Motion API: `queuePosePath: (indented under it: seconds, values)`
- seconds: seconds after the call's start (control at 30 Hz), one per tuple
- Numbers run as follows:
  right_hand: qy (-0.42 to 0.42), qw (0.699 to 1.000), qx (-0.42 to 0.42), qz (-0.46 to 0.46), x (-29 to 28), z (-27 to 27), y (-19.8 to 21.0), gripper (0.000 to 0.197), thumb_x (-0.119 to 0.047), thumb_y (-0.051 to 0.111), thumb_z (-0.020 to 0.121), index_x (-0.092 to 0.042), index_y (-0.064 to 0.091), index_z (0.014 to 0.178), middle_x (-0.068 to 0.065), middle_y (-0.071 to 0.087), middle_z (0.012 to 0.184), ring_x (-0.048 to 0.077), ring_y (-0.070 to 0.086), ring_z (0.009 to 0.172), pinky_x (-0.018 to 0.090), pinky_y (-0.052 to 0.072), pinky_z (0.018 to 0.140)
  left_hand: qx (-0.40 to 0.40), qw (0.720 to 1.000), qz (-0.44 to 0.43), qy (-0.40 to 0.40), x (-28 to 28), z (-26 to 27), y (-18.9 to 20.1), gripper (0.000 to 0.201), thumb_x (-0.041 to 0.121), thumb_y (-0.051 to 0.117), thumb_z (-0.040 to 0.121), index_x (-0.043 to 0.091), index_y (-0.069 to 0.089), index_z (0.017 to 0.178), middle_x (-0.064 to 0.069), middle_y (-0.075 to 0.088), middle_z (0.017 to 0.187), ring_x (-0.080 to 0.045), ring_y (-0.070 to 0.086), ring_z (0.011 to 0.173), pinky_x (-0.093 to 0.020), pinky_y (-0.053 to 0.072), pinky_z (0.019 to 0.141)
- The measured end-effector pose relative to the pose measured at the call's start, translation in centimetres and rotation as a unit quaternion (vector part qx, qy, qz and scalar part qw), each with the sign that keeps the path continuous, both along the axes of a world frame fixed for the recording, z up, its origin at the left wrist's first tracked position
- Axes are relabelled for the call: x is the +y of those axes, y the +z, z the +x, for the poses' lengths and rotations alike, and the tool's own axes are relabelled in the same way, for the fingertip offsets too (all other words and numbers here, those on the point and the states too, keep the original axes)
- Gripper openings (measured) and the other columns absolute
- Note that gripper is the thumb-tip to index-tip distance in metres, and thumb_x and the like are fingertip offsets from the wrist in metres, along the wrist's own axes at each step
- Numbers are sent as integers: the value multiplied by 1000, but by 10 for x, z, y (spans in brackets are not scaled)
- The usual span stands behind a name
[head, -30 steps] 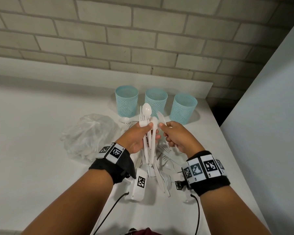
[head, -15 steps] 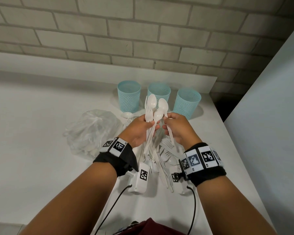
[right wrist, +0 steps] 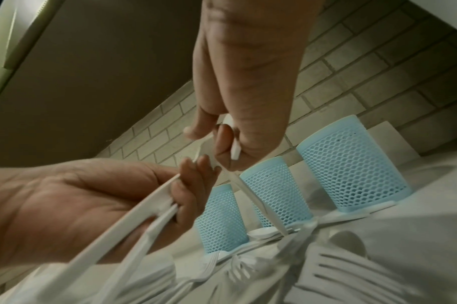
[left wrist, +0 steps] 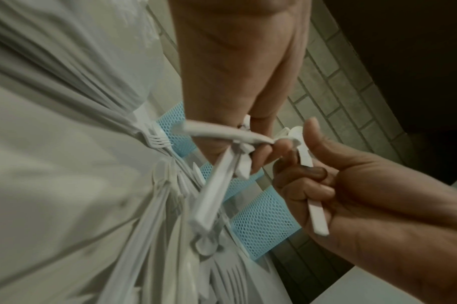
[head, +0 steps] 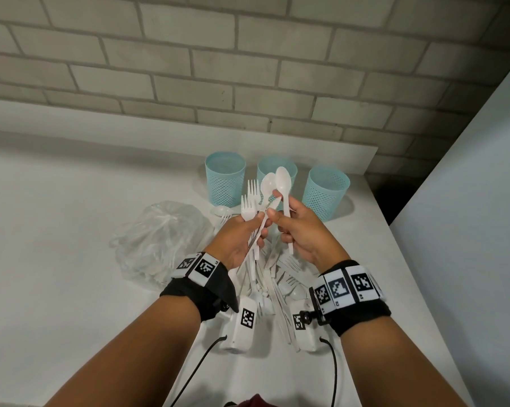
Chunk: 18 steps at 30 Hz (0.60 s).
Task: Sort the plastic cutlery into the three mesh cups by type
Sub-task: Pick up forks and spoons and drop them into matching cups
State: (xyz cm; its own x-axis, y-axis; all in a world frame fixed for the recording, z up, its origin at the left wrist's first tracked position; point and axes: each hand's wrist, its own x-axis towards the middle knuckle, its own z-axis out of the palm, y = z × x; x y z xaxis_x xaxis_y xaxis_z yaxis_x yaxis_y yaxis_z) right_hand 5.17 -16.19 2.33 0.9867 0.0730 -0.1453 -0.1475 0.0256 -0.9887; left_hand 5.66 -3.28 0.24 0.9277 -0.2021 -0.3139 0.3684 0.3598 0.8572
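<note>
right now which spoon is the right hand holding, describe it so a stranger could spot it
Find the three blue mesh cups by the brick wall; both hands are raised before them. The right hand grips one white spoon upright by its handle. Its bowl stands highest, beside the left hand's mixed bundle.

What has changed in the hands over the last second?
The right hand has pulled a spoon out of the bunch in the left hand and now holds it alone, pinching a second one. The cups stayed empty and in place.
</note>
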Motion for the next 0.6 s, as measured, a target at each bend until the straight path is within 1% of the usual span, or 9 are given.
queuePosePath:
  seconds: [0.07,0.13,0.2,0.23,0.37,0.43,0.47,0.53,0.6]
  values:
    - [14,1000,-14,-24,1,0,-2,31,-14,65,86,-34,59,108,2,60,83,0,50,56,14,35,45,4,1000,1,6,-1,0,2,17,14,49,97,5,63,103,1,56,67,-4,47,45,-15,39,41]
    - [-17,999,-23,-31,2,1,-4,21,-15,64,87,-29,62,103,0,62,83,3,55,62,17,40,51,6,1000,10,0,-3,-1,5,17,17,49,97,7,62,101,0,54,66,-4,45,43,-15,38,39]
    - [-65,998,-20,-13,3,2,-4,7,-16,63,89,-21,63,94,1,65,83,11,57,67,25,44,60,3,1000,23,-16,-5,-4,7,16,20,47,98,13,61,95,-1,57,69,-5,46,44,-15,38,40]
    - [-87,996,-20,-7,3,3,-4,3,-17,61,90,-19,63,92,2,65,83,13,57,68,27,45,63,-4,999,30,-23,-6,-5,8,18,22,46,99,15,62,94,-2,60,71,-6,47,46,-16,40,41]
    - [-145,989,-22,-33,2,8,-5,7,-21,55,93,-17,61,95,1,65,85,12,59,71,25,45,62,-54,995,68,-44,-9,-9,14,20,24,42,100,17,61,102,-3,64,74,-9,48,50,-18,40,47]
    - [-151,988,-22,-27,4,8,-3,9,-21,51,95,-15,57,98,2,63,82,12,57,65,24,47,58,-68,994,77,-41,-11,-9,16,18,23,43,100,17,60,103,-2,64,73,-9,48,50,-17,40,46]
    - [-145,989,-20,-19,5,7,-1,11,-22,50,96,-13,56,100,2,61,77,10,55,57,22,46,53,-72,994,78,-36,-12,-9,16,17,22,44,99,17,60,102,-3,65,72,-8,48,49,-17,40,46]
    - [-124,992,-11,-12,6,7,2,14,-23,50,96,-10,55,100,1,56,67,6,48,44,16,41,42,-78,994,77,-26,-12,-10,17,16,22,46,98,17,61,103,-2,65,72,-7,50,48,-18,41,46]
    - [-104,994,1,-18,7,6,3,17,-24,51,96,-9,59,99,0,55,64,6,46,44,14,36,39,-81,993,79,-15,-11,-10,16,16,22,48,98,18,61,105,-2,67,73,-6,52,47,-18,42,46]
